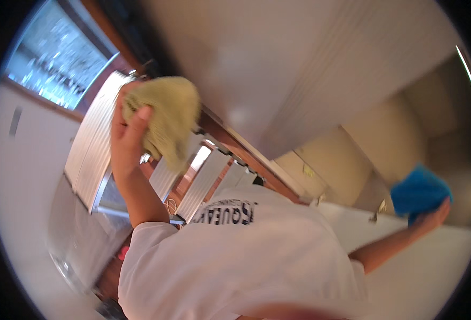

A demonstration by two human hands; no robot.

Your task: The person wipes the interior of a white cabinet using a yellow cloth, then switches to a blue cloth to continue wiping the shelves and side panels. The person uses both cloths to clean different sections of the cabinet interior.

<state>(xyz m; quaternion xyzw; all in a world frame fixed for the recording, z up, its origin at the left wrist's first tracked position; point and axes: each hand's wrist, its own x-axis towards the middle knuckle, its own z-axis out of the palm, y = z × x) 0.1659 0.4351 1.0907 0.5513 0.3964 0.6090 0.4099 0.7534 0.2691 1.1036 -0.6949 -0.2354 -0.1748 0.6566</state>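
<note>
My left hand [129, 128] is raised at the left of the head view and grips a bunched yellow-green cloth [171, 108], thumb across its near side. The cloth hangs beside the edge of a large pale panel [299, 72], and whether it touches the panel cannot be told. Far to the right, my right hand [433, 218] holds a folded blue cloth [419, 192], with its fingers partly hidden behind the cloth. That hand is at the opening of a beige cabinet interior [387, 128]. Both cloths are slightly blurred.
A ribbed metal platform [95, 140] lies at the left, and ladder-like metal steps [203, 184] run below my left arm. Metal hinges [379, 210] join the cabinet to a white door [403, 264]. Clear plastic sheeting [83, 236] covers something at the lower left.
</note>
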